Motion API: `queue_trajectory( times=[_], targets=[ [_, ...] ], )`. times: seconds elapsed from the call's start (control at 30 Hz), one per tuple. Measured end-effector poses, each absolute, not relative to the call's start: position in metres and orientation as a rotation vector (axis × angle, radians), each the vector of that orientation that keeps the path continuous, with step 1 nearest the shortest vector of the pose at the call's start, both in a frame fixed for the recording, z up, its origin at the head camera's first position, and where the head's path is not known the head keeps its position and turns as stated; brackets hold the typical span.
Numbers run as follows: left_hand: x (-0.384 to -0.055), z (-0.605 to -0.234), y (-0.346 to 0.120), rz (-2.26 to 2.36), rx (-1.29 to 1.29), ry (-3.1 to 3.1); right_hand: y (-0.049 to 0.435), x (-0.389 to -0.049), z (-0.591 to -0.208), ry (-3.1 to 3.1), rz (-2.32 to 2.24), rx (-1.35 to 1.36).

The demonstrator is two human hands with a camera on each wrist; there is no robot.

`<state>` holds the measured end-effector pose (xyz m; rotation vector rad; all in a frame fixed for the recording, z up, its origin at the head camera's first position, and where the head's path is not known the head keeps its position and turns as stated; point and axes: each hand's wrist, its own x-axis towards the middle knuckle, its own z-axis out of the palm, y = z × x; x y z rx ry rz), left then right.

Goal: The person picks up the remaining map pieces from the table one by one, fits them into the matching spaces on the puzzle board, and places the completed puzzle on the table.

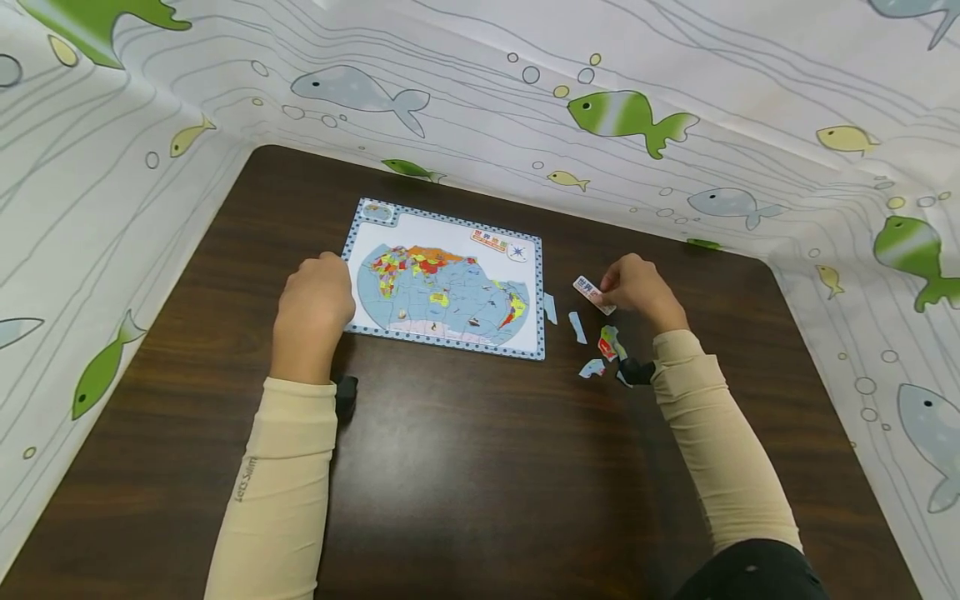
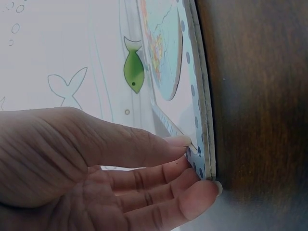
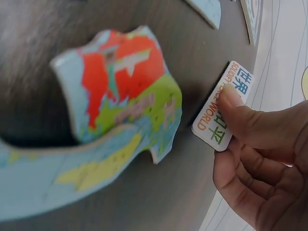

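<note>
A world map jigsaw board [image 1: 450, 342] with a dotted blue border lies on the table, most of its map filled with pieces. At its near left corner is my left hand [image 1: 313, 312]; in the left wrist view the thumb [image 2: 178, 142] lies on the border and a fingertip is at the edge's underside, pinching the corner. To the right of the board, my right hand [image 1: 637, 287] pinches a small white rectangular label piece [image 3: 206, 126] with printed lettering, thumb across its face. Nearer me lies a red and green map piece [image 3: 127, 72], beside a curved blue and yellow piece [image 3: 91, 178].
Two pale blue pieces lie by the board's right edge, one slim piece [image 1: 577, 327] standing apart from it. A small blue piece [image 1: 592, 368] sits nearer me. The dark wooden table [image 1: 450, 467] is bordered by a white fish-print sheet [image 1: 480, 100] at the back and sides.
</note>
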<state>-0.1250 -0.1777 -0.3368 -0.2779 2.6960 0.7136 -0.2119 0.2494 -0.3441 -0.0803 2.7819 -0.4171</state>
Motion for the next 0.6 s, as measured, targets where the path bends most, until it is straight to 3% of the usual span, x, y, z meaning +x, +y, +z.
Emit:
queue_trajectory(
  times=[0.6],
  targets=[
    [-0.127, -0.339, -0.178, 0.729, -0.275, 2.684, 0.236, -0.211, -0.340, 2.815, -0.488, -0.124]
  ],
)
